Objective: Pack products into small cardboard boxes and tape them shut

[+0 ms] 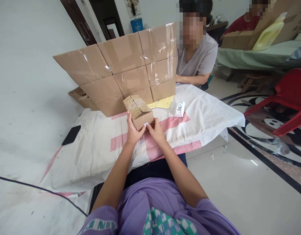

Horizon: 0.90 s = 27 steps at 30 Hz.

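Note:
A small taped cardboard box [138, 111] rests on a white cloth with pink stripes [98, 147]. My left hand [133, 130] grips the box's near left side, fingers curled against it. My right hand [155, 130] presses on its near right corner, fingers closed on the edge. Both forearms reach forward from my purple shirt. The box sits tilted, one corner toward me.
A stacked wall of taped cardboard boxes [125, 68] stands behind. A white tape dispenser [179, 108] and yellow paper [165, 102] lie to the right. A person in grey [198, 60] sits across. A black phone [71, 134] lies left; a red chair [287, 98] right.

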Tool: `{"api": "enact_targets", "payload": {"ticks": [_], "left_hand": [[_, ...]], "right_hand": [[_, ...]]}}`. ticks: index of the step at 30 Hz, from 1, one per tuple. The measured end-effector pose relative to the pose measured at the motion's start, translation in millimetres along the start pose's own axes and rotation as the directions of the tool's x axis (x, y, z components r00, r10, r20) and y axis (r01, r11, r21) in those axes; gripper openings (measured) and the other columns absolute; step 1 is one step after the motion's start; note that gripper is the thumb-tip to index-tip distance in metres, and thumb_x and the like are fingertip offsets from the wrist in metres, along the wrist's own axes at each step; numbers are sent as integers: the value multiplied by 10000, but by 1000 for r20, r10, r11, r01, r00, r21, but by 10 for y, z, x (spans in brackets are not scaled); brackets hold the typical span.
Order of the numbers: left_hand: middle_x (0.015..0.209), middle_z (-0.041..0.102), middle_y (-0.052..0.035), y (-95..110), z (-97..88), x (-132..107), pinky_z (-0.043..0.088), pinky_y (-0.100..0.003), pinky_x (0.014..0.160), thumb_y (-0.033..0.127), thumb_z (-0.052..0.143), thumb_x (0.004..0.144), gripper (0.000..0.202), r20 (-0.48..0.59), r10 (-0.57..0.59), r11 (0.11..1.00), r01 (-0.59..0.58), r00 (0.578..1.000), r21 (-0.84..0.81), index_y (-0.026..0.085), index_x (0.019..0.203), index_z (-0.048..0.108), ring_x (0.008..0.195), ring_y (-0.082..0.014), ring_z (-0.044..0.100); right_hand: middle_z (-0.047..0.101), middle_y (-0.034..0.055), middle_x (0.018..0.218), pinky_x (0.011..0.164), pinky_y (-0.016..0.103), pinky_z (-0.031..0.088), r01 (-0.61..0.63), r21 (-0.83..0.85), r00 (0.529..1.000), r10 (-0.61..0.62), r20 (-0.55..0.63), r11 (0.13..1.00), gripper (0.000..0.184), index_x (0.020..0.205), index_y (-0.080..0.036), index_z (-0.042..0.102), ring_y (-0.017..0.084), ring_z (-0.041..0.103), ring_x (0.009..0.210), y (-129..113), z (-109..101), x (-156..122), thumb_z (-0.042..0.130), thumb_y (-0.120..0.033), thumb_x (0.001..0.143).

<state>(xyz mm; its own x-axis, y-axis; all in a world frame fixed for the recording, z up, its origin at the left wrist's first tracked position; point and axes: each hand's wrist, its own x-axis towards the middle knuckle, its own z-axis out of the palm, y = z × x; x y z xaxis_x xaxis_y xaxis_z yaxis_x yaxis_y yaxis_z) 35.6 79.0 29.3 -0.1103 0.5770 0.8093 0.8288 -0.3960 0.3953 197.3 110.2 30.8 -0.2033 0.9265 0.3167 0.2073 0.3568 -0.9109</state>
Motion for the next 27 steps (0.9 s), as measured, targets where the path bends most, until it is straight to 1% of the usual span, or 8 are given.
{"api": "enact_targets", "payload": {"ticks": [5,11,16,18,20,23,25,27], "left_hand": [[1676,166,-225,5,7,-3,188,-526,1279,366,755,843,993,-16,-8,1000,7,1000,-20,217,1600,130,1583,-306,139],[1678,162,-223,13,5,-5,229,-534,1266,356,761,842,979,-35,-15,998,13,999,-59,231,1593,145,1580,-307,154],[1699,122,-208,2,-4,-24,302,-525,1243,408,818,793,969,-60,-74,996,71,995,-60,258,1562,248,1579,-321,142],[1700,138,-200,-4,0,-30,318,-523,1239,405,817,794,952,-64,-95,993,90,993,-71,260,1557,268,1573,-321,168],[1694,176,-195,-1,3,-30,327,-530,1236,391,814,798,940,-68,-101,992,96,993,-81,265,1558,274,1563,-320,208],[1680,235,-184,29,-10,-26,375,-533,1212,378,820,793,928,-79,-114,991,108,990,-79,285,1552,294,1546,-321,265],[1676,255,-172,60,-29,-25,452,-517,1161,382,822,789,919,-76,-142,987,135,987,-91,298,1547,309,1536,-324,293],[1676,260,-161,90,-46,-26,510,-500,1110,389,821,788,913,-68,-176,979,168,982,-112,310,1545,317,1528,-325,311]], "right_hand": [[656,45,1036,832,346,481,16,20,1000,-16,-7,1000,327,1144,-223,488,222,623,943,29,14,-10,591,-439,921],[644,28,977,763,318,468,22,-4,1000,-23,-11,1000,303,1108,-228,487,218,626,883,32,17,-8,580,-452,926],[659,36,960,744,312,470,12,-46,1000,-12,4,999,295,1108,-222,492,224,644,874,17,11,-5,568,-451,939],[680,47,981,739,311,477,-8,-54,1000,9,17,999,327,1126,-220,501,230,660,885,3,4,4,576,-478,939],[703,69,1047,759,316,487,-26,-67,999,28,24,997,378,1185,-221,514,244,677,941,-15,-6,18,584,-502,942],[715,98,1146,814,326,491,-26,-116,999,29,29,993,409,1279,-231,522,264,681,1050,-48,-23,40,575,-484,962],[721,111,1139,811,331,486,-30,-184,999,37,37,982,385,1273,-226,534,278,683,1061,-76,-29,49,562,-469,976],[724,127,1106,779,339,479,-37,-275,998,49,39,961,350,1226,-213,546,298,690,1030,-109,-29,53,547,-469,987]]}}
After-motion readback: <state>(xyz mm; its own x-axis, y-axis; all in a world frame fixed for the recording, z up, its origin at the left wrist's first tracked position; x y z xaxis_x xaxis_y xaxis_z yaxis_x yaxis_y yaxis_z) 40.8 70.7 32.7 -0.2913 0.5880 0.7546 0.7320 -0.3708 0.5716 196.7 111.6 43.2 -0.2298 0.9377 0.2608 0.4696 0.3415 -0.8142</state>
